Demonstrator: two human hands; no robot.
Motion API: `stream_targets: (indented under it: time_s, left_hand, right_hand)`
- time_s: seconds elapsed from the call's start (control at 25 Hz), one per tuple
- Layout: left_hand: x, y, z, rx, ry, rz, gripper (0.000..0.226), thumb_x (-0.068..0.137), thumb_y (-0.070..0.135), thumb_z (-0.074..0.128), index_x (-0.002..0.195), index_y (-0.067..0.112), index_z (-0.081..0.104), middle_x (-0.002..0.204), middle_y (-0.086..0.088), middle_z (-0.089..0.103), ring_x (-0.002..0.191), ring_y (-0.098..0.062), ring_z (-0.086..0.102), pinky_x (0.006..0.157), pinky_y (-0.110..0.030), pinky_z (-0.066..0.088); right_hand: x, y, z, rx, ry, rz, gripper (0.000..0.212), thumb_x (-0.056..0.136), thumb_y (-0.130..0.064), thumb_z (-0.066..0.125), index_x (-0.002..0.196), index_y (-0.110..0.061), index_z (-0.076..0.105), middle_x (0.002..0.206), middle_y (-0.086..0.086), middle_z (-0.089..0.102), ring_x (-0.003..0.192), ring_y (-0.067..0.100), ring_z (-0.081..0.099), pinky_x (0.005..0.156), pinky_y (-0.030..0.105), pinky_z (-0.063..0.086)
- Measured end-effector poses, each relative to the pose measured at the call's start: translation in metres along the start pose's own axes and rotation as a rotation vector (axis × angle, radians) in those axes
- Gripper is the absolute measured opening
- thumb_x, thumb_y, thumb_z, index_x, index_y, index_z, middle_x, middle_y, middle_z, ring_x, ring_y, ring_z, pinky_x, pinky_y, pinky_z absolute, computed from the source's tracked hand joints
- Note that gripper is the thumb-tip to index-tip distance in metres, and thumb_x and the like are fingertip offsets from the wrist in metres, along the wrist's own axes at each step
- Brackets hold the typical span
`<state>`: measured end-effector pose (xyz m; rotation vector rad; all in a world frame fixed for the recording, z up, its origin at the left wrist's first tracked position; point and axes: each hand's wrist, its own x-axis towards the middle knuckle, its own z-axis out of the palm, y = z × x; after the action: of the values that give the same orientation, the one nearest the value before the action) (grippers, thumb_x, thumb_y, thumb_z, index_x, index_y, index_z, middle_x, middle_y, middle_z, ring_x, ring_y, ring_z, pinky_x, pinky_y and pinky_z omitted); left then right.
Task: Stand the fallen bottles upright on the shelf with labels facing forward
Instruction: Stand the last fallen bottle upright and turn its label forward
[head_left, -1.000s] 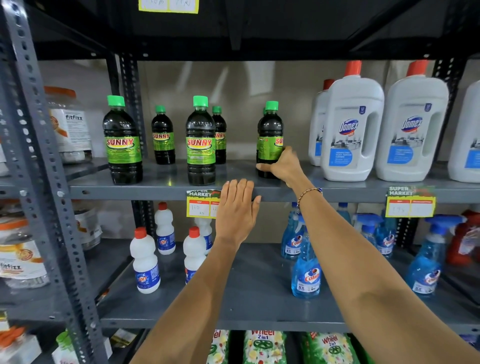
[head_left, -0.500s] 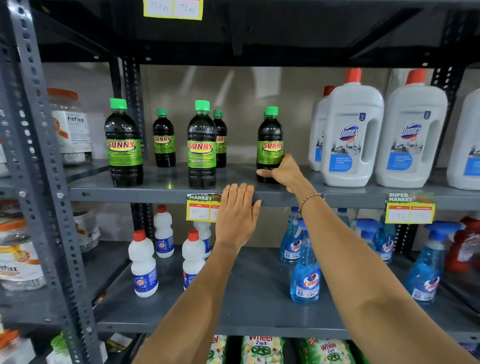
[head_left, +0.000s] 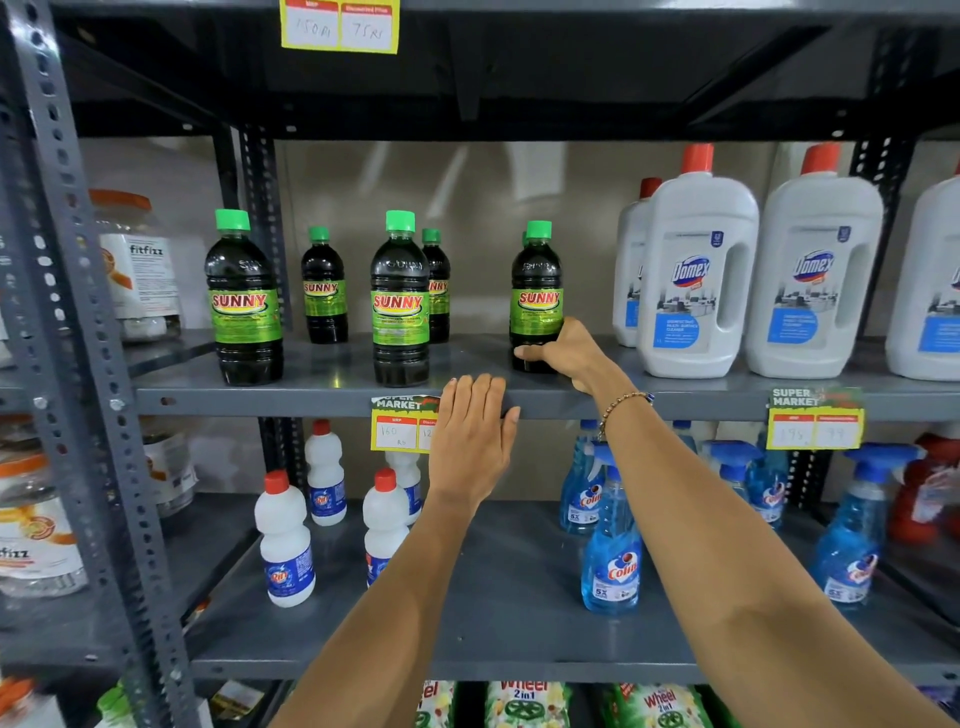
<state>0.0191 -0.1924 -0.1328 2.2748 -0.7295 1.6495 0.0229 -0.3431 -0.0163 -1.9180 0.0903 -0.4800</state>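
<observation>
Several dark Sunny bottles with green caps stand upright on the grey shelf (head_left: 332, 364). My right hand (head_left: 569, 353) is wrapped around the base of the rightmost Sunny bottle (head_left: 536, 291), whose green label faces forward. Another green cap peeks out behind it. Two front Sunny bottles, the left one (head_left: 243, 301) and the middle one (head_left: 400, 301), also show their labels. Two smaller-looking ones stand further back, the back left bottle (head_left: 324, 288) and the back middle bottle (head_left: 437, 286). My left hand (head_left: 474, 441) lies flat, fingers together, against the shelf's front edge, holding nothing.
White Domex jugs (head_left: 696, 275) with red caps stand right of the held bottle. Below are white Rin bottles (head_left: 284, 540) and blue Colin sprayers (head_left: 612, 545). Price tags (head_left: 400, 426) hang on the shelf edge. A perforated steel upright (head_left: 67, 338) stands at the left, with Fitfizz jars (head_left: 137, 265) beyond.
The rightmost Sunny bottle has been turned so its label now faces forward. My right hand stayed on its base. My left hand has not moved.
</observation>
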Motion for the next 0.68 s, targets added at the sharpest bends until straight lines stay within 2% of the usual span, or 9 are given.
stream_targets:
  time_s: [0.16,0.28,0.36,0.44,0.52,0.56,0.6,0.68]
  left_hand:
    - [0.004,0.002,-0.005,-0.004,-0.015,-0.008,0.037,0.097,0.035,0.037,0.114,0.009,0.058,0.111,-0.008,0.063,0.104,-0.027,0.058,0.101,-0.039,0.038]
    - [0.021,0.007,-0.018,-0.073,0.002,-0.093,0.034,0.098,0.035,0.036,0.094,0.012,0.062,0.09,-0.004,0.065,0.082,-0.025,0.059,0.078,-0.038,0.045]
    - [0.047,0.006,-0.027,-0.157,-0.048,-0.192,0.03,0.097,0.032,0.038,0.091,0.013,0.06,0.087,-0.004,0.065,0.081,-0.027,0.059,0.07,-0.038,0.043]
    - [0.076,0.005,-0.029,-0.298,-0.169,-0.317,0.028,0.096,0.027,0.046,0.117,0.01,0.055,0.114,-0.01,0.063,0.106,-0.029,0.056,0.084,-0.039,0.044]
    - [0.106,0.004,-0.028,-0.576,-0.391,-0.5,0.067,0.092,0.023,0.057,0.146,0.003,0.023,0.149,-0.015,0.035,0.136,-0.028,0.034,0.107,-0.036,0.032]
    - [0.117,0.006,-0.026,-0.729,-0.508,-0.611,0.081,0.091,0.022,0.06,0.15,0.001,0.008,0.155,-0.015,0.024,0.141,-0.027,0.027,0.111,-0.033,0.027]
    - [0.124,0.008,-0.022,-0.827,-0.611,-0.692,0.084,0.09,0.022,0.061,0.15,0.002,0.005,0.154,-0.014,0.026,0.139,-0.026,0.03,0.109,-0.033,0.029]
    - [0.128,0.008,-0.011,-0.82,-0.717,-0.692,0.062,0.088,0.023,0.065,0.14,0.006,0.037,0.137,-0.013,0.051,0.123,-0.027,0.05,0.1,-0.034,0.041]
  right_hand:
    - [-0.001,0.0,-0.002,0.037,-0.031,-0.02,0.052,0.074,-0.001,0.077,0.122,-0.003,0.059,0.118,0.015,0.066,0.11,0.026,0.059,0.1,0.037,0.046]
    - [-0.002,0.001,-0.008,0.077,-0.054,-0.025,0.059,0.074,-0.006,0.078,0.127,-0.003,0.054,0.123,0.014,0.064,0.114,0.025,0.058,0.097,0.034,0.045]
    - [-0.003,0.004,-0.016,0.166,-0.039,-0.013,0.072,0.076,-0.011,0.077,0.138,-0.001,0.041,0.136,0.016,0.056,0.121,0.026,0.055,0.101,0.036,0.043]
    - [-0.003,0.007,-0.026,0.226,0.03,0.009,0.082,0.081,-0.013,0.073,0.147,0.001,0.026,0.15,0.017,0.04,0.135,0.028,0.044,0.111,0.042,0.037]
    - [-0.001,0.01,-0.033,0.227,0.079,0.01,0.08,0.085,-0.011,0.069,0.148,0.003,0.022,0.153,0.018,0.034,0.14,0.03,0.038,0.113,0.041,0.033]
    - [0.0,0.011,-0.034,0.209,0.074,0.015,0.077,0.086,-0.009,0.068,0.147,0.004,0.024,0.152,0.019,0.036,0.139,0.03,0.038,0.111,0.04,0.034]
    - [0.0,0.012,-0.033,0.18,0.05,0.02,0.071,0.086,-0.006,0.067,0.145,0.005,0.028,0.149,0.02,0.04,0.137,0.03,0.042,0.11,0.038,0.037]
    - [0.0,0.011,-0.03,0.111,0.006,0.014,0.056,0.088,-0.001,0.063,0.138,0.006,0.041,0.139,0.022,0.052,0.128,0.029,0.052,0.104,0.033,0.043]
